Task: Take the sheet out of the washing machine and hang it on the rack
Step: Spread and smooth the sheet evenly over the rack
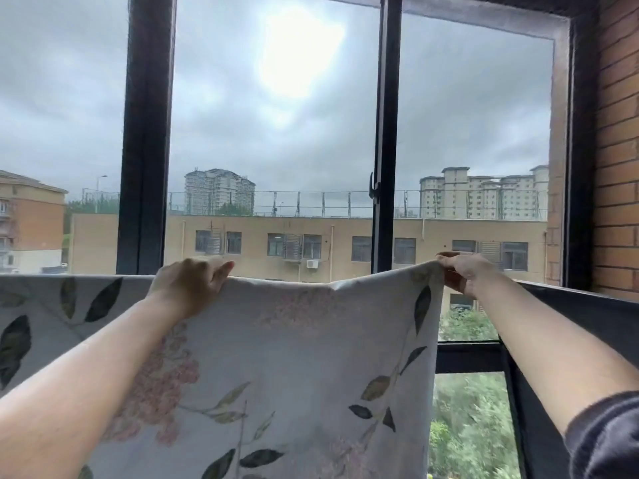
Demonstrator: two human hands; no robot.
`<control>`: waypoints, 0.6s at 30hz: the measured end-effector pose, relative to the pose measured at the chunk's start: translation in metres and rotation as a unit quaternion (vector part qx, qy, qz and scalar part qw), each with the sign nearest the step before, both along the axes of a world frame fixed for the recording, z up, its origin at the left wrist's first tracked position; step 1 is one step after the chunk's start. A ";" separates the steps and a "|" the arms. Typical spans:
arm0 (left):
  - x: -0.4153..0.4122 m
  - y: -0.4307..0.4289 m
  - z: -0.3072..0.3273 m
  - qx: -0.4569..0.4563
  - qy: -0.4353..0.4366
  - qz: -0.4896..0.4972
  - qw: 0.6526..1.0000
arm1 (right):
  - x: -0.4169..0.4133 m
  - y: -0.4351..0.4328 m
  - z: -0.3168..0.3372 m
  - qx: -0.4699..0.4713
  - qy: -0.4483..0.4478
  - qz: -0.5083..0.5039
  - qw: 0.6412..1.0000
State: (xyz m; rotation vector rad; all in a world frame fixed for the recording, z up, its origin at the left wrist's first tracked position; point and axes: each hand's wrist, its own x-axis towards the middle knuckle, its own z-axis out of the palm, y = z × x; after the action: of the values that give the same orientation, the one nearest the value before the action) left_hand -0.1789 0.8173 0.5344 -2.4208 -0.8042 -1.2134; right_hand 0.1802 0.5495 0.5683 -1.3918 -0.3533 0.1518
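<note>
The floral sheet point(294, 357) is held up before the window point(385, 133); its top edge is gripped by the left hand point(192, 281) and pinched at the corner by the right hand point(465, 271).

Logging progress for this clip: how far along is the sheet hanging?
Done: the floral sheet is out and raised before the window. In hand: left hand and right hand grip its top edge. Left: settling it on the rack, which isn't visible, and letting go.
</note>
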 end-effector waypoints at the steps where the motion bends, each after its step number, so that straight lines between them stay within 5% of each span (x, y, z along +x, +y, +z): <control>1: 0.002 0.000 0.000 0.000 0.017 0.009 1.000 | -0.012 -0.004 -0.001 -0.027 0.007 0.020 0.999; 3: 0.002 0.003 0.000 0.002 0.037 0.033 0.999 | -0.019 -0.010 -0.002 -0.065 0.004 0.026 0.998; 7: 0.004 0.004 0.005 -0.008 0.042 0.041 0.998 | -0.011 -0.008 0.007 0.001 -0.023 0.010 1.000; 11: 0.005 0.000 0.001 -0.019 0.037 0.046 0.998 | -0.006 -0.008 -0.006 -0.083 -0.018 -0.001 0.996; 18: 0.004 0.001 -0.001 -0.024 0.048 0.061 0.997 | 0.003 -0.005 0.007 -0.027 -0.032 -0.044 0.998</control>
State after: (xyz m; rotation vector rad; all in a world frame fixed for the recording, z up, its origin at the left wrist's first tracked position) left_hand -0.1751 0.8184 0.5335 -2.4085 -0.9469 -1.0345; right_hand 0.1834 0.5448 0.5757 -1.4659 -0.3421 0.0444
